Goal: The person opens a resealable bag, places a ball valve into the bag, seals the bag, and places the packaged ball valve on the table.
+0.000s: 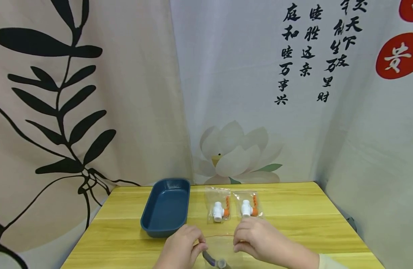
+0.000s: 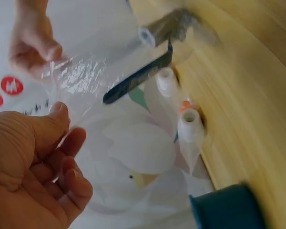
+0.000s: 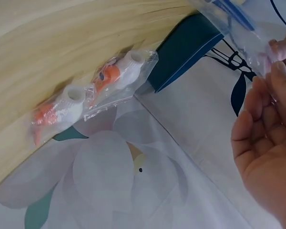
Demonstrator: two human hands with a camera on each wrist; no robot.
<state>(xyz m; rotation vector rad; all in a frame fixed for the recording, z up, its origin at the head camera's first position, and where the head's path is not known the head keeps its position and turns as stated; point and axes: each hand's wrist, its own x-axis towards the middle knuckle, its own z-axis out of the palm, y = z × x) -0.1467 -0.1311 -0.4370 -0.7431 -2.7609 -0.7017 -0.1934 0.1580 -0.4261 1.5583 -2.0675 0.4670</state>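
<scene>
A clear zip bag [image 1: 223, 244] with a red line along its top edge is stretched between both hands. My left hand [image 1: 184, 244] pinches one upper corner between thumb and fingers. The other corner is pinched by my right hand [image 1: 260, 237]. Low in the bag lies a grey valve [image 2: 159, 31] with a long dark blue-grey handle [image 2: 140, 78], seen best in the left wrist view. In the right wrist view, the right hand [image 3: 267, 129] has its fingers curled at the bag's edge, and part of the bag runs past the frame.
Two bagged white valves with orange handles, one on the left [image 1: 218, 211] and one on the right [image 1: 247, 208], lie side by side beyond the hands. A dark blue tray [image 1: 164, 231] stands left of them on the wooden table [image 1: 293, 209]. Printed cloth hangs behind.
</scene>
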